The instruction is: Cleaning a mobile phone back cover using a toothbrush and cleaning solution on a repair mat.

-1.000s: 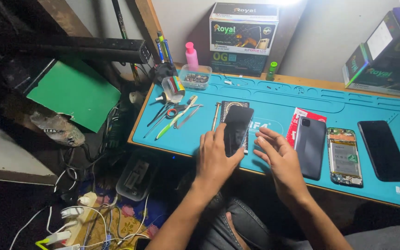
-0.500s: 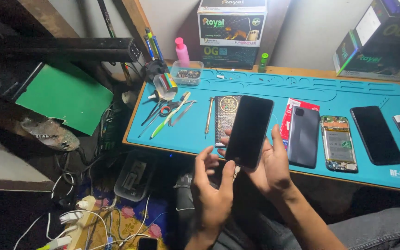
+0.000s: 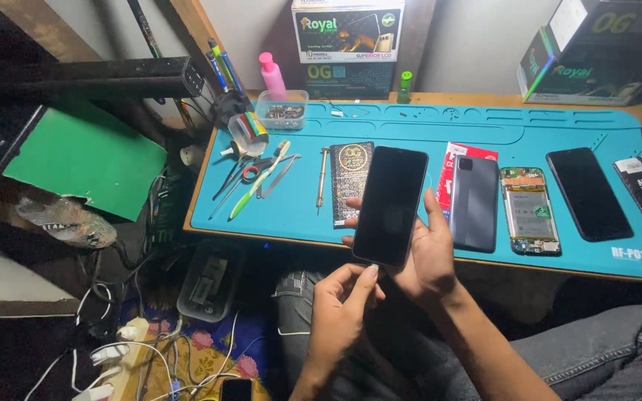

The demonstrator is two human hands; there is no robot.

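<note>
Over on the far left, off the bench, I saw a green sheet (image 3: 83,160) lying tilted beside a black bar (image 3: 83,78). At the left end of the blue work mat (image 3: 425,126) lay tweezers and a green-handled tool (image 3: 258,182), with a small clear parts tray (image 3: 282,111) and a pink bottle (image 3: 271,74) behind them. A thin screwdriver (image 3: 322,177) lay just beside a dark patterned phone cover (image 3: 350,178).

My left hand (image 3: 339,319) sat low, in front of the bench edge — fingers curled narrow, thumb and forefinger pinched at the bottom edge of the black phone (image 3: 390,206). My right hand (image 3: 421,252) held that phone from behind, thumb along its right side, screen dark and facing up, raised above the mat's front edge.

Further right on the mat lay a grey back cover (image 3: 474,204), an opened phone body (image 3: 531,212) showing its battery, and another black screen (image 3: 588,193) — each apart from the next.
</note>
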